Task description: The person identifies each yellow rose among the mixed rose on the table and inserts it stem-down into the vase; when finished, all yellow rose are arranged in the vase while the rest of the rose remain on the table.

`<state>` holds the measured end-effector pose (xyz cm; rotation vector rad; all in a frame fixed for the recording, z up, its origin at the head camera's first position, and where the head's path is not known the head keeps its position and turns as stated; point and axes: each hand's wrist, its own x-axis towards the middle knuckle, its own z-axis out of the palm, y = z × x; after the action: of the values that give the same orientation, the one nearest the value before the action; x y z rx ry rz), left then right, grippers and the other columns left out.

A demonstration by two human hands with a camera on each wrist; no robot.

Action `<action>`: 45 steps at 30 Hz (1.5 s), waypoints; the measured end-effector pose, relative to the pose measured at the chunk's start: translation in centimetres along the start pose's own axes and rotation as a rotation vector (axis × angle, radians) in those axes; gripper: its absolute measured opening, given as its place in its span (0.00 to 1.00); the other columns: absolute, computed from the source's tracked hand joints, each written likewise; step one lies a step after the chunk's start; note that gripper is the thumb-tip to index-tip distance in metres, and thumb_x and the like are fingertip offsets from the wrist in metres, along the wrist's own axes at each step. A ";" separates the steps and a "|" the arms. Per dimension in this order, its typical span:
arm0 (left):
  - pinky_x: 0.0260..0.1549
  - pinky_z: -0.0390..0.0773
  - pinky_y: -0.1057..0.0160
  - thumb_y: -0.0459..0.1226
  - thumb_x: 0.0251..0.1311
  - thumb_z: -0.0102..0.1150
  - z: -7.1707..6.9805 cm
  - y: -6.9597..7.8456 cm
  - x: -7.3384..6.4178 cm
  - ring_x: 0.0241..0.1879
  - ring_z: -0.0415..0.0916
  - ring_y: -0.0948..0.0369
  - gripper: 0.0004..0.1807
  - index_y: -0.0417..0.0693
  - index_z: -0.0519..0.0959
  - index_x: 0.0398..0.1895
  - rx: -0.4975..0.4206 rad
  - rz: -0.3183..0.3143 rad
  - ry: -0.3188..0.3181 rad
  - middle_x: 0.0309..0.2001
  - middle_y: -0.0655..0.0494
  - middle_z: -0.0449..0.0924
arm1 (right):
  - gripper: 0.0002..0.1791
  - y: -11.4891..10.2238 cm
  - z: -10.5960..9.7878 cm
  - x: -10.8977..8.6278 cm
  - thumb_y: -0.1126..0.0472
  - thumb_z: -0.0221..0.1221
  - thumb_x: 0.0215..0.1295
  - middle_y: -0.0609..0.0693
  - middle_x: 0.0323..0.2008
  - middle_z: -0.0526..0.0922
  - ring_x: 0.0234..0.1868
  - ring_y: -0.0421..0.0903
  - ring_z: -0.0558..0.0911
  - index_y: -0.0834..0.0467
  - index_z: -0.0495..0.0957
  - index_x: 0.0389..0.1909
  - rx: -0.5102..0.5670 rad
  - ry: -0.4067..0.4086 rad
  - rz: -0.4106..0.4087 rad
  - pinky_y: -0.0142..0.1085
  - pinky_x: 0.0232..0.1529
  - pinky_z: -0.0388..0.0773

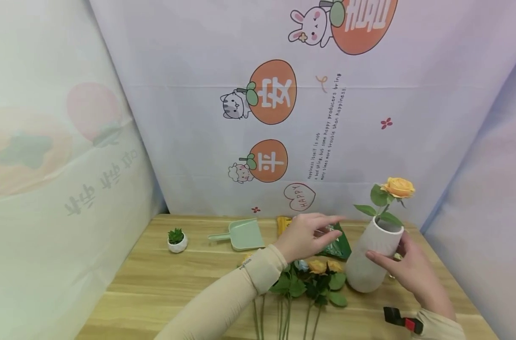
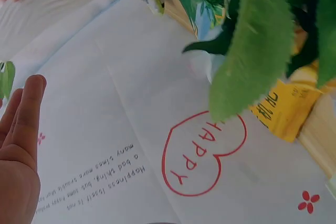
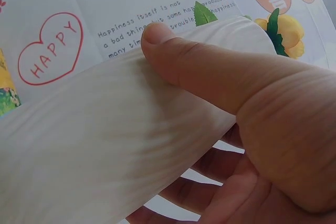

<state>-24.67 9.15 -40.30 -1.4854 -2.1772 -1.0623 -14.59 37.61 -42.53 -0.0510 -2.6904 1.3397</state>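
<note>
A white ribbed vase [image 1: 370,259] leans to the right, its mouth up. One yellow rose [image 1: 398,187] with green leaves stands in it. My right hand [image 1: 410,269] grips the vase from the right; in the right wrist view the thumb [image 3: 194,66] lies along the near side and the other fingers curl behind. Left of the vase, my left hand [image 1: 310,236] is held over the table with fingers extended and nothing between them. Below it lie several artificial flowers, yellow roses [image 1: 317,267] and a blue bloom [image 1: 301,265], their stems pointing toward me.
Behind the left hand lie a green packet [image 1: 338,245] and a yellow packet [image 1: 283,224]. A pale green dustpan [image 1: 246,234] and a small potted succulent [image 1: 177,241] sit farther left on the wooden table [image 1: 156,288]. Printed cloth [image 1: 198,118] hangs behind and at both sides.
</note>
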 end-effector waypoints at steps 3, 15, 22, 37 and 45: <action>0.48 0.81 0.78 0.43 0.80 0.61 -0.7 0.0 -1.1 0.44 0.83 0.79 0.24 0.55 0.78 0.75 -0.047 -0.022 -0.001 0.55 0.59 0.88 | 0.56 0.1 -0.1 -0.1 0.43 0.72 0.70 0.76 0.72 0.67 0.68 0.78 0.72 0.65 0.51 0.83 0.000 -0.003 0.005 0.64 0.54 0.84; 0.44 0.84 0.74 0.44 0.80 0.62 -3.5 0.2 -6.9 0.47 0.87 0.73 0.29 0.58 0.71 0.81 -0.220 -0.202 -0.010 0.64 0.52 0.84 | 0.57 0.4 -0.4 -0.3 0.42 0.71 0.71 0.76 0.73 0.65 0.70 0.78 0.69 0.65 0.48 0.84 0.005 -0.024 0.040 0.62 0.55 0.83; 0.45 0.87 0.68 0.38 0.77 0.65 -6.0 -1.4 -12.2 0.46 0.90 0.61 0.32 0.57 0.71 0.81 -0.238 -0.341 0.062 0.60 0.48 0.86 | 0.58 0.7 -0.5 0.0 0.41 0.70 0.72 0.78 0.74 0.64 0.71 0.77 0.68 0.66 0.46 0.85 -0.009 -0.026 0.049 0.63 0.56 0.82; 0.36 0.88 0.68 0.38 0.73 0.70 -8.0 -2.7 -22.4 0.33 0.87 0.68 0.38 0.55 0.67 0.84 -0.107 -0.555 0.031 0.50 0.44 0.89 | 0.55 0.3 -0.3 0.1 0.45 0.71 0.72 0.76 0.73 0.66 0.70 0.76 0.69 0.66 0.49 0.84 -0.004 -0.018 0.013 0.37 0.45 0.83; 0.28 0.85 0.68 0.40 0.67 0.76 -6.6 -2.6 -24.7 0.29 0.84 0.71 0.44 0.45 0.66 0.83 -0.160 -0.674 -0.099 0.48 0.46 0.89 | 0.57 0.3 -0.1 0.4 0.43 0.70 0.72 0.78 0.73 0.65 0.70 0.77 0.69 0.66 0.48 0.84 -0.023 -0.031 0.030 0.56 0.52 0.83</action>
<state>-17.63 -12.71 -51.91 -0.8662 -2.8102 -1.4073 -14.97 37.92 -42.63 -0.0744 -2.7418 1.3286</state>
